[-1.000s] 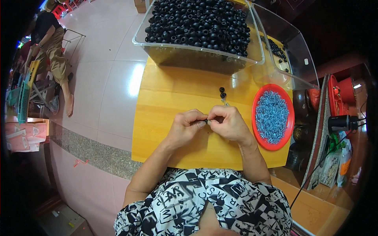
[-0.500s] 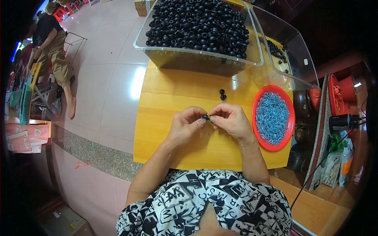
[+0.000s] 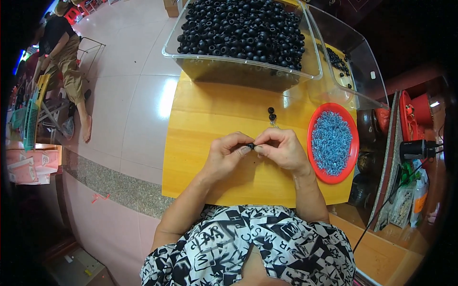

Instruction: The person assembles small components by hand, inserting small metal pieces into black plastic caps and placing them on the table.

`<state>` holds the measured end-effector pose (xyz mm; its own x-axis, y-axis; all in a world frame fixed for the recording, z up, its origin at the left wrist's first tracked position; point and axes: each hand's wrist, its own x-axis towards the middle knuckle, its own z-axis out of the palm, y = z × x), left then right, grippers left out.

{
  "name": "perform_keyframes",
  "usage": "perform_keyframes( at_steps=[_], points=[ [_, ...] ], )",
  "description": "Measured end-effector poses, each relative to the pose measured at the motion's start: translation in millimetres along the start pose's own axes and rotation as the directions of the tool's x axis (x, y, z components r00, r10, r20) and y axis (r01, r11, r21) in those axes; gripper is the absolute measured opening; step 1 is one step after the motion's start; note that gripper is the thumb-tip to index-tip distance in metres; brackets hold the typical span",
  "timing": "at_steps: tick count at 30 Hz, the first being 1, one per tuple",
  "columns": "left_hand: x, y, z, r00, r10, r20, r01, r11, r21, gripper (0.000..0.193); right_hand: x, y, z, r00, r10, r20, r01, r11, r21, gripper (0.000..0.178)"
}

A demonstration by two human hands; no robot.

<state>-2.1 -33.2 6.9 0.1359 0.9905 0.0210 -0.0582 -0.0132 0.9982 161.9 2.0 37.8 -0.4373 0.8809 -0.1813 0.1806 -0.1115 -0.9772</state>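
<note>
Above the middle of the yellow table, my left hand [image 3: 226, 152] pinches a small black hollow round piece [image 3: 250, 145] between thumb and forefinger. My right hand [image 3: 282, 148] is closed in a pinch at the other side of the same piece, its fingertips meeting the left ones. Whether a smaller part sits between the right fingertips is hidden. Just beyond my hands, two loose black pieces [image 3: 272, 113] lie on the wood with a few small clear bits [image 3: 274, 124] beside them. Right of my right hand stands a red oval plate [image 3: 312, 167] heaped with small bluish clear parts [image 3: 331, 143].
A large clear plastic bin [image 3: 243, 61], piled with black hollow pieces [image 3: 243, 33], fills the far side of the table [image 3: 186, 162]. Beside it another clear container [image 3: 367, 57] has some black pieces. Shelves with jars [image 3: 366, 162] line the right. A person [image 3: 67, 57] is at the far left.
My right fingertips have come closer against the black piece, which is now more covered by the fingers. My left hand has barely moved.
</note>
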Motion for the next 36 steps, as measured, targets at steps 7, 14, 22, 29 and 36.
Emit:
perform_keyframes(
  at_steps=[7,14,22,29,36],
  points=[
    [-2,0,-3,0.994,0.08,0.073,-0.065,0.98,-0.187,0.012,4,5,-8,0.982,0.015,0.189,-0.067,0.961,0.27,0.008],
    [-1,-5,-2,0.988,0.133,0.078,-0.132,0.991,-0.018,0.015,7,12,-3,0.983,0.04,0.179,-0.082,0.97,0.231,0.008],
    [4,-6,2,0.991,0.117,-0.067,-0.121,0.991,-0.059,0.016,5,5,2,1.0,-0.01,0.023,0.006,0.988,0.154,0.01],
    [1,-10,3,0.999,0.017,-0.039,-0.028,0.956,-0.292,0.029,-13,-27,-8,0.98,-0.118,-0.161,0.109,0.992,-0.063,0.011],
    [0,-10,3,0.997,0.038,-0.066,-0.052,0.97,-0.238,0.028,6,-87,-129,0.668,-0.429,-0.608,0.248,0.899,-0.362,0.014]
  ],
)
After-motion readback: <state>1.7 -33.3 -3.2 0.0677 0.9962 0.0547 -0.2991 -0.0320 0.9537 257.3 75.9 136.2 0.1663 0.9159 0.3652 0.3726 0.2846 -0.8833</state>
